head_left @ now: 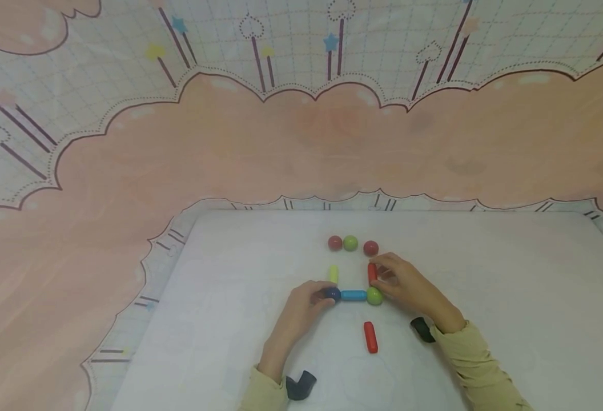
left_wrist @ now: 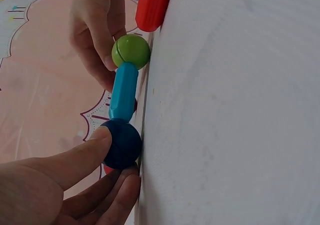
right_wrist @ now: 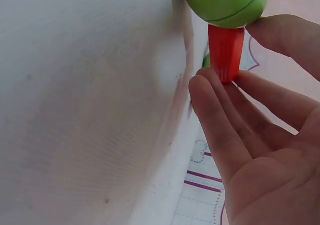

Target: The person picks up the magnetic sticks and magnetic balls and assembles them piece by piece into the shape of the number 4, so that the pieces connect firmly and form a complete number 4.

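With thumb and fingers my left hand (head_left: 301,305) pinches a dark blue ball (left_wrist: 122,146). A light blue rod (head_left: 354,295) joins this ball to a green ball (head_left: 375,295). Beyond the green ball stretches a red rod (right_wrist: 226,52), meeting it end to end. My right hand (head_left: 409,285) holds that red rod at its far end with the fingers, while the thumb touches the green ball. A yellow rod (head_left: 334,275) extends away from the dark blue ball; the fingers of my left hand partly hide where they meet.
A loose red rod (head_left: 370,337) lies on the white table (head_left: 219,342), nearer than the joined pieces. Behind them sit a red ball (head_left: 335,243), a second green ball (head_left: 350,243) and another red ball (head_left: 370,248). A patterned cloth (head_left: 281,142) spreads beyond the table.
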Demonstrator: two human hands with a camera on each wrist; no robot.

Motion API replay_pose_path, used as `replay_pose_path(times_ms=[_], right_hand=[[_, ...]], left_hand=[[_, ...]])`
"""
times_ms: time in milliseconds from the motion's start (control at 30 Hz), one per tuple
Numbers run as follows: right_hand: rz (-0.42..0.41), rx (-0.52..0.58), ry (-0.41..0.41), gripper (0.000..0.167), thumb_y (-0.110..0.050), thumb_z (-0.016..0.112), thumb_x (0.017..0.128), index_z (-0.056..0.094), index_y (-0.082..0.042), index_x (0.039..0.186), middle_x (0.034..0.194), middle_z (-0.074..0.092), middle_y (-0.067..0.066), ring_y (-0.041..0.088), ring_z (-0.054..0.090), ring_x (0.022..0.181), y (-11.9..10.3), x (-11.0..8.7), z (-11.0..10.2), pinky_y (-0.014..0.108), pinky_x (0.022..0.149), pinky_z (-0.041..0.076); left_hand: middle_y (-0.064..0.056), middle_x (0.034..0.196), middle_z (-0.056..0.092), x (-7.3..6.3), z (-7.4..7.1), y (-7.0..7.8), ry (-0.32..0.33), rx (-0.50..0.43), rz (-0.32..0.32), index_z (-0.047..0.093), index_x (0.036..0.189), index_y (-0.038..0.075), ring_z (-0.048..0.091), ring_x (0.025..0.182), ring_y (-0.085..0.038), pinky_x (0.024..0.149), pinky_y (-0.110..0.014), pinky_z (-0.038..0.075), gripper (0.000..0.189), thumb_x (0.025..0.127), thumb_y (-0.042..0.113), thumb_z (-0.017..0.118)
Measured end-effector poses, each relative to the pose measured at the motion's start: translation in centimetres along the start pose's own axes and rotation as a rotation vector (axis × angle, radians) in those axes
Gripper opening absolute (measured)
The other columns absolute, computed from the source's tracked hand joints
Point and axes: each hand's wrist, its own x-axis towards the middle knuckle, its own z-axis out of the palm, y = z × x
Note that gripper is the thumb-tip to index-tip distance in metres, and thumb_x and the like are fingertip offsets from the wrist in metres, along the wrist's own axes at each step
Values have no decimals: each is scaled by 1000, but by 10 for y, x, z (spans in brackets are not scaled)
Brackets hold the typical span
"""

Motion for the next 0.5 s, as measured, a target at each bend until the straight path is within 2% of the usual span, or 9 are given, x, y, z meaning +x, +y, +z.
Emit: replay_pose_path(times_ms=[200, 500], right_hand=[[0, -3, -7, 37, -15, 71, 92, 62, -4, 125, 115, 63, 6, 25, 64, 105, 4, 1, 2, 42, 92, 56], [8, -4, -6, 34, -16, 71, 92, 63, -6, 124, 113, 63, 4, 24, 64, 105, 5, 1, 3, 42, 92, 56]], left_hand=[[1, 107, 71, 0, 0, 1, 2, -1, -5, 67, 124, 17, 65, 95, -14, 85, -31, 55, 34, 91, 22, 71], [0, 107, 71, 0, 0, 1, 5, -1, -2, 67, 124, 17, 66, 95, -15, 85, -31, 55, 34, 91, 21, 71]])
